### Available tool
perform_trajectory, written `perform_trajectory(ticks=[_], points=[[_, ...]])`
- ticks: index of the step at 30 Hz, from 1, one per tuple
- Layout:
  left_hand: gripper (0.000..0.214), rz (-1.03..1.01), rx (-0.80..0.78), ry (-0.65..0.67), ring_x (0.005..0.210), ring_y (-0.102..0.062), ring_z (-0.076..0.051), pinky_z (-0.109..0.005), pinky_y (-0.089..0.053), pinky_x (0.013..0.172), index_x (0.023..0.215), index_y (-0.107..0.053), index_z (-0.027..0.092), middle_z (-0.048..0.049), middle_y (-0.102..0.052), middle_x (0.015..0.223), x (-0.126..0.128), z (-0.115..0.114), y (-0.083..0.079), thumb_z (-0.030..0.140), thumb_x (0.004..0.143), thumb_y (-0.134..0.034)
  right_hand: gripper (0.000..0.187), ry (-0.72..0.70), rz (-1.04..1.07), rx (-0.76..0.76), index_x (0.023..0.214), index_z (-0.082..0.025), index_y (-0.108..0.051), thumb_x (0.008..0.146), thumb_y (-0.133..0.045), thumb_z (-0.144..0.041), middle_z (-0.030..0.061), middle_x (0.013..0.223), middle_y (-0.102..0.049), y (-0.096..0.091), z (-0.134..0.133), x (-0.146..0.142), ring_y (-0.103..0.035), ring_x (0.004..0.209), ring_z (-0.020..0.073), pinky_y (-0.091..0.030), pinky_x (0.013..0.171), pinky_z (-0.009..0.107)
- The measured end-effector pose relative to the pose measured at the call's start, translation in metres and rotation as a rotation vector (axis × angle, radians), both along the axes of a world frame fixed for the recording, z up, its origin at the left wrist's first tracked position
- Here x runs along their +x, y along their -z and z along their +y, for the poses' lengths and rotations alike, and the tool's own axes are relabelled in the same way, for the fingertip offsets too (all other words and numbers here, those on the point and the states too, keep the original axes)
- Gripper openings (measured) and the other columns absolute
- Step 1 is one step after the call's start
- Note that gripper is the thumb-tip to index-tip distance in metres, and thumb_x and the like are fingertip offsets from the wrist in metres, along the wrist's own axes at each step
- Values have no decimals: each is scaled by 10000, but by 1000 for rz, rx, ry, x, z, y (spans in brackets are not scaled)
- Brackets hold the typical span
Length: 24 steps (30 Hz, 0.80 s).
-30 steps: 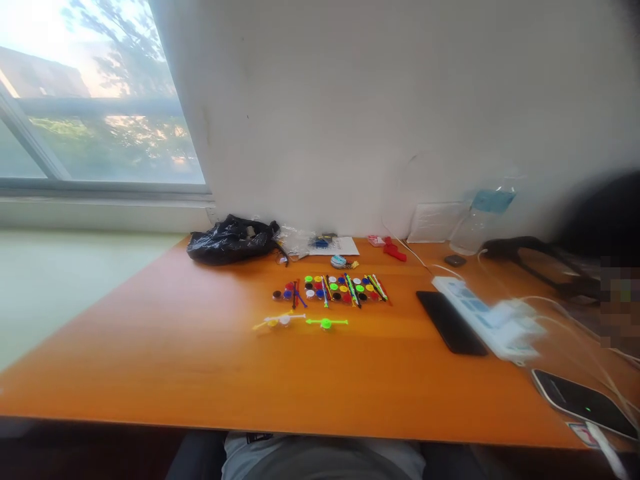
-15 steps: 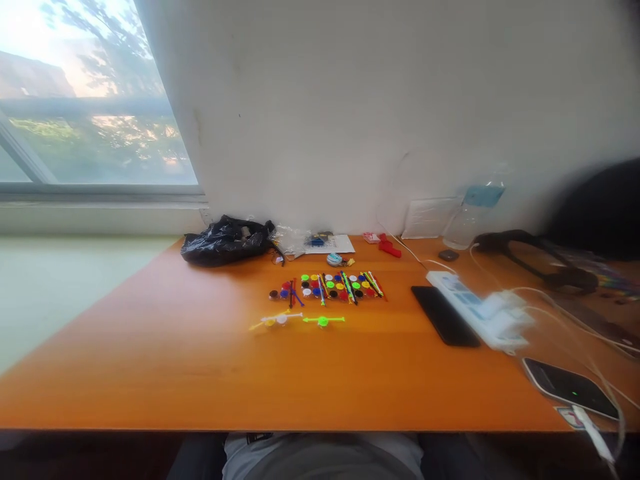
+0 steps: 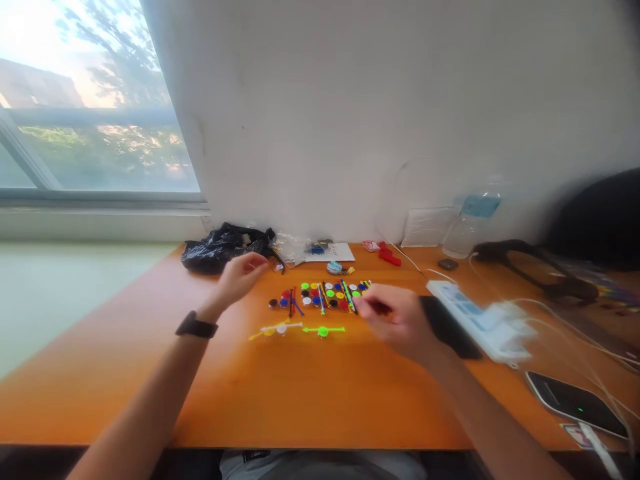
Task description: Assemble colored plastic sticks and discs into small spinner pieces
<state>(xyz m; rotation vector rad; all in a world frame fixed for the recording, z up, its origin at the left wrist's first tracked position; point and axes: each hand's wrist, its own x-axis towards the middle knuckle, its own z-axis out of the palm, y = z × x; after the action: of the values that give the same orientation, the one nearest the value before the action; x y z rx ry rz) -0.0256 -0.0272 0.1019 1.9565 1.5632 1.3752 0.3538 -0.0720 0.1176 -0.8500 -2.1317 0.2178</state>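
Observation:
My left hand (image 3: 243,277), with a black band on its wrist, hovers left of the coloured pieces, fingers loosely bent and holding nothing I can see. Over the right end of the pieces is my right hand (image 3: 397,319), slightly blurred, fingers curled with a gap to the thumb; nothing shows in it. Between them lie rows of small round coloured pieces (image 3: 306,302) and thin arrow-tipped sticks (image 3: 321,298). Nearer me, a green arrow stick with a round centre (image 3: 323,331) lies beside white (image 3: 281,329) and yellow (image 3: 270,331) ones.
A black plastic bag (image 3: 220,250) and white paper (image 3: 340,252) lie at the back. A power strip (image 3: 450,300), a dark flat device (image 3: 445,327) and a phone (image 3: 575,403) with cables are on the right. A clear bottle (image 3: 467,227) stands by the wall.
Both my hands have come into view from the near edge and reached over the table, left and right of the pieces. The pieces visible between them look unmoved.

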Motion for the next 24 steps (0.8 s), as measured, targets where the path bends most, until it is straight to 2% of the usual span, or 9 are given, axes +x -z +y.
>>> perform_trajectory(ticks=[1, 3, 7, 10, 13, 16, 19, 21, 24], points=[[288, 48, -37, 45, 823, -717, -190, -303, -583, 738, 1002, -765, 178, -59, -777, 948, 7, 4, 11, 455, 940, -715, 349, -14, -25, -30, 747, -182, -622, 1038, -598, -372, -6, 708, -617, 7, 8, -7, -545, 630, 123, -432, 615, 253], [268, 114, -77, 105, 775, -711, -183, -279, -553, 686, 965, -786, 191, -53, -792, 926, 18, 8, 32, 445, 906, -725, 416, -35, -89, -94, 633, -196, -522, 1009, -596, -357, -24, 595, -522, 23, 25, -21, -460, 570, 120, -323, 571, 270], [238, 203, -106, 130, 685, -659, -171, -270, -490, 630, 855, -806, 206, -36, -785, 819, 26, 5, 53, 431, 879, -730, 367, 1, -174, -138, 657, -205, -543, 996, -584, -338, -16, 627, -558, 52, 45, -32, -483, 597, 138, -306, 601, 279], [248, 226, -88, 101, 729, -653, -183, -275, -485, 657, 897, -804, 207, -41, -787, 851, 23, 2, 54, 427, 906, -689, 272, -16, -194, -180, 762, -216, -633, 1002, -598, -337, 4, 722, -650, 59, 40, -27, -572, 665, 157, -371, 645, 275], [310, 231, -78, 83, 779, -671, -200, -286, -507, 683, 1055, -795, 201, -66, -799, 967, 23, 2, 54, 446, 922, -657, 104, -58, -173, -199, 930, -226, -689, 960, -678, -325, 39, 906, -728, 57, 30, -21, -654, 818, 193, -462, 742, 295], [362, 239, -79, 112, 862, -704, -222, -299, -537, 745, 1153, -792, 209, -83, -802, 1071, 29, 0, 54, 450, 973, -591, 159, -109, -178, -186, 1037, -223, -695, 912, -744, -308, 67, 1034, -736, 57, 25, -23, -668, 939, 225, -502, 826, 327], [362, 255, -80, 159, 921, -716, -238, -301, -539, 797, 1081, -824, 228, -77, -810, 1057, 37, -3, 52, 454, 1006, -551, 116, -176, -213, -209, 1010, -211, -701, 922, -735, -279, 66, 1012, -723, 59, 24, -28, -656, 939, 222, -507, 833, 325], [381, 265, -83, 172, 888, -713, -240, -301, -531, 788, 1018, -836, 227, -76, -816, 993, 41, -5, 50, 461, 1018, -536, 53, -217, -232, -230, 979, -208, -710, 958, -691, -253, 59, 973, -717, 61, 23, -31, -649, 915, 214, -503, 825, 319], [384, 272, -93, 175, 830, -711, -235, -298, -521, 764, 1003, -839, 213, -81, -818, 939, 45, -6, 49, 459, 1016, -544, 91, -269, -236, -252, 1011, -210, -735, 994, -648, -232, 57, 972, -720, 62, 17, -36, -647, 928, 211, -499, 845, 320]])
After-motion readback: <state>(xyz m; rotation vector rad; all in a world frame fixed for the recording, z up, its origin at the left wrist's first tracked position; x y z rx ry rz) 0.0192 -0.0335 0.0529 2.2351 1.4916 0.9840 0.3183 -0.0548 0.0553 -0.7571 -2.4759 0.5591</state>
